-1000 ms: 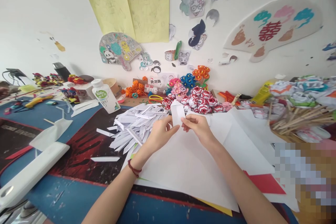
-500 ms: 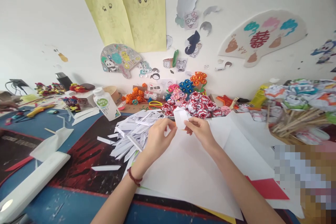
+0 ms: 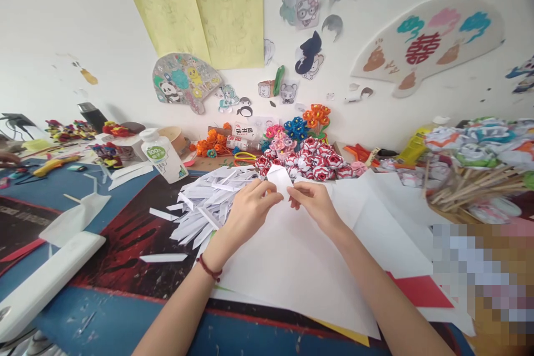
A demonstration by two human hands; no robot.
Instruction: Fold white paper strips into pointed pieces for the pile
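Note:
A small white folded piece of paper [image 3: 278, 178] is held up between both hands, its upper end angled to a blunt point. My left hand [image 3: 249, 207] pinches its left edge between thumb and fingers. On the opposite edge, the fingertips of my right hand [image 3: 314, 204] are closed on the same paper. Beneath the hands lies a stack of large white sheets [image 3: 300, 272]. Beside my left hand is a heap of folded white paper strips [image 3: 204, 200], with one loose strip [image 3: 163, 258] lying nearer to me.
A white bottle [image 3: 163, 157] stands behind the strips. Red-and-white paper flowers [image 3: 319, 160] line the back by the wall. A long white lamp-like bar [image 3: 52, 283] lies at left, and a box of wrapped sticks [image 3: 467, 189] stands at right. Another person's hand [image 3: 9, 160] shows at far left.
The view has tilted down and shifted slightly. The paper has tipped a little in my fingers, and both hands have shifted their pinch on its edges.

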